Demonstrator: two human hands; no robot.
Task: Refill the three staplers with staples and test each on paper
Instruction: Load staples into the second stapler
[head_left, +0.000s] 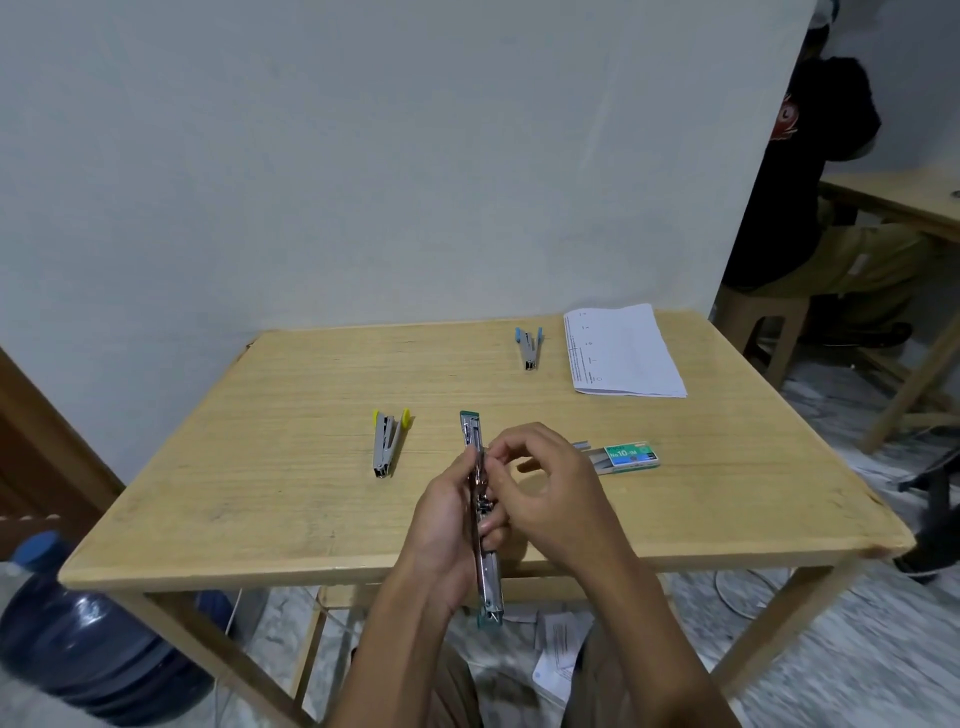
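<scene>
I judge I'm mid-refill: my left hand (447, 525) grips the green stapler (480, 512) opened flat, right hand (545, 491) fingers pinched at its channel, contents unclear; yellow stapler (387, 444), blue stapler (530, 349) and paper (621, 351) wait on the surface (260, 467).

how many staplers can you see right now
3. A green-tipped stapler is held opened out in the left hand, with the right hand at its middle. A yellow-tipped stapler lies on the table; a blue-tipped stapler lies beside the paper.
</scene>
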